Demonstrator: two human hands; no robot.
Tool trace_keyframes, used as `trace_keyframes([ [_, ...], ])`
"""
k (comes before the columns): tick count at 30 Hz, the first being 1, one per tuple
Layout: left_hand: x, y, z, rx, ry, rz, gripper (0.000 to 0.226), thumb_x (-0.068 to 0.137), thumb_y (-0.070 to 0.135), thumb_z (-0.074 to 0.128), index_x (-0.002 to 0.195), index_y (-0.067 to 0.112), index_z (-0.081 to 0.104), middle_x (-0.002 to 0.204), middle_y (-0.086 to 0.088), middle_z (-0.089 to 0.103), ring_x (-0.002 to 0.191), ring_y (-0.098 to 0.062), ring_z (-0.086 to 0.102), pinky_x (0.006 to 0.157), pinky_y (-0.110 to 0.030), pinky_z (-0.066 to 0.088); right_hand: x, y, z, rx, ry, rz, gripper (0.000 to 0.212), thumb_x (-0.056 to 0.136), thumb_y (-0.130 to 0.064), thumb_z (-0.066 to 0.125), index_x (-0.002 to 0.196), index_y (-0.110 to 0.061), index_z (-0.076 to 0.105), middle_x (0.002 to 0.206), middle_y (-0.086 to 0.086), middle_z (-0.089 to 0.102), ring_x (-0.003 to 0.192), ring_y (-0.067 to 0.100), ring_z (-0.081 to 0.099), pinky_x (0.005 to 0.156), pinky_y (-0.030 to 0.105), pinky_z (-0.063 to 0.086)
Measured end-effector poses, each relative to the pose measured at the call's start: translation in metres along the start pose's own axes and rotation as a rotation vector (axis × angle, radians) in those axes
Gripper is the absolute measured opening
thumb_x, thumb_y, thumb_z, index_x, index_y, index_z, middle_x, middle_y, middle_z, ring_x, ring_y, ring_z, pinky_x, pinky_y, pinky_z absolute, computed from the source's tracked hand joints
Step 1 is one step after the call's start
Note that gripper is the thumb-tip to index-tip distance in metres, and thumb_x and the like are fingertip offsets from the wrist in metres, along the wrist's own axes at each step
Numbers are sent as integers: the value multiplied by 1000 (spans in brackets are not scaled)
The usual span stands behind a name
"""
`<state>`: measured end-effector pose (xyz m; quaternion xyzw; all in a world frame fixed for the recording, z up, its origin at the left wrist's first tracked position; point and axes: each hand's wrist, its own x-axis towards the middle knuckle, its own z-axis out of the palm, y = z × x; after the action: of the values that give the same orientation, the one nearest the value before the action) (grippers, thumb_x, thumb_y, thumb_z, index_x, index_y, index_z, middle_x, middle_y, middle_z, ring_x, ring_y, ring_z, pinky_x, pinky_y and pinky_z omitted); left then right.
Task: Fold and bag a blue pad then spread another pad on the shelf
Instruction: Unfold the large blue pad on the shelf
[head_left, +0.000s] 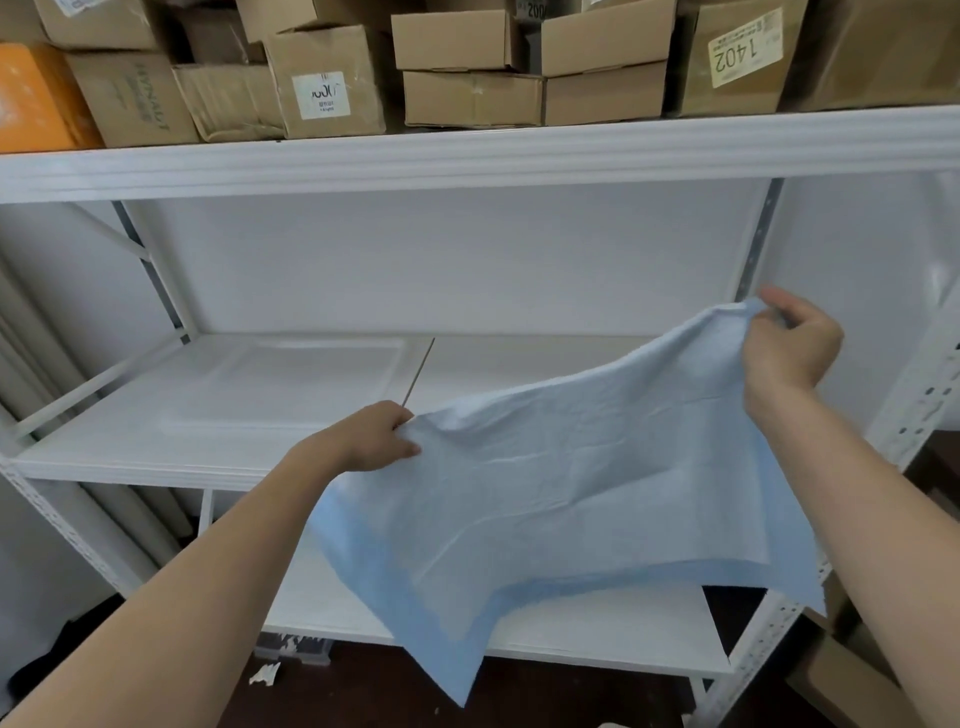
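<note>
Over the shelf (208, 415), left hand (371, 439) and right hand (789, 345) each pinch a corner of the pad (571, 493). Fingertips hidden in cloth; lower corner droops, covering the shelf's right half.

Two bare forearms enter from the lower corners of the head view, no sleeves showing anywhere along their visible length. Left hand (371, 439): bare, no glove, no ring, no watch or band at the wrist. Right hand (787, 345): likewise bare, wrist uncovered, nothing worn on the fingers that show. Fingernails too small to judge. No other part of the person appears
</note>
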<state>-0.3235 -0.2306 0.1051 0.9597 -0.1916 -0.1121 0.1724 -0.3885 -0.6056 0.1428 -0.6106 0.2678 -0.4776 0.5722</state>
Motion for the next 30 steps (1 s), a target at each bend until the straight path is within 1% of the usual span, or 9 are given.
trace_keyframes([
  [4, 5, 28, 2, -53, 33, 136, 20, 91, 21, 55, 72, 15, 54, 73, 3, 54, 68, -15, 50, 61, -26, 37, -27, -2, 15, -233, -336, -205, 32, 86, -1, 54, 114, -8, 68, 116, 7, 67, 107, 11, 58, 91, 5, 37],
  [7, 7, 52, 3, -31, 72, 221, 32, 94, 21, 52, 64, 20, 41, 66, 6, 44, 63, -14, 42, 57, -25, 31, -58, -8, 24, -323, -637, -294, 26, 85, -16, 68, 110, -9, 70, 111, 2, 68, 104, 7, 59, 79, -7, 32],
  [11, 14, 71, 5, -27, 89, 293, 38, 95, 26, 52, 60, 24, 36, 63, 6, 41, 59, -12, 39, 58, -29, 30, -93, -11, 32, -423, -1006, -265, 54, 70, -48, 77, 116, -20, 67, 112, -11, 62, 106, -1, 53, 88, 11, 33],
  [14, 15, 79, 5, -51, 99, 350, 38, 95, 24, 52, 60, 27, 39, 62, 8, 43, 60, -9, 41, 60, -29, 32, -110, -4, 36, -600, -1154, -321, 66, 62, -58, 78, 118, -25, 65, 109, -12, 60, 102, 2, 51, 86, 19, 37],
  [19, 14, 78, 3, -121, 81, 359, 19, 92, 28, 58, 73, 24, 59, 68, 12, 53, 64, -5, 47, 61, -17, 35, -116, 17, 44, -660, -1132, -360, 9, 78, -29, 70, 73, -21, 68, 79, -4, 67, 80, 15, 61, 78, 39, 52],
  [21, 11, 73, 2, -179, 73, 319, 16, 86, 30, 68, 80, 16, 64, 66, 8, 52, 59, -7, 45, 56, -14, 34, -110, 24, 46, -692, -1094, -360, 13, 80, -24, 67, 68, -26, 66, 76, -6, 66, 78, 16, 61, 75, 36, 53],
  [24, 7, 59, -3, -221, 62, 245, 21, 79, 32, 74, 77, 13, 66, 66, 0, 51, 58, -11, 43, 54, -22, 34, -100, 30, 47, -719, -1035, -298, 15, 81, -24, 66, 67, -21, 66, 75, -5, 67, 77, 16, 62, 72, 33, 51],
  [27, 3, 40, -10, -258, 28, 162, 23, 83, 24, 71, 74, 4, 64, 65, -7, 53, 47, -14, 44, 50, -25, 36, -87, 38, 46, -738, -961, -220, 18, 77, -23, 66, 71, -7, 71, 76, 6, 71, 79, 23, 65, 69, 34, 52],
  [30, -1, 21, -15, -260, 33, 71, 26, 87, 20, 66, 75, -3, 65, 57, -2, 61, 36, -15, 45, 49, -24, 38, -81, 41, 43, -696, -904, -161, 17, 74, -21, 69, 73, -4, 73, 78, 11, 71, 83, 27, 66, 65, 33, 49],
])
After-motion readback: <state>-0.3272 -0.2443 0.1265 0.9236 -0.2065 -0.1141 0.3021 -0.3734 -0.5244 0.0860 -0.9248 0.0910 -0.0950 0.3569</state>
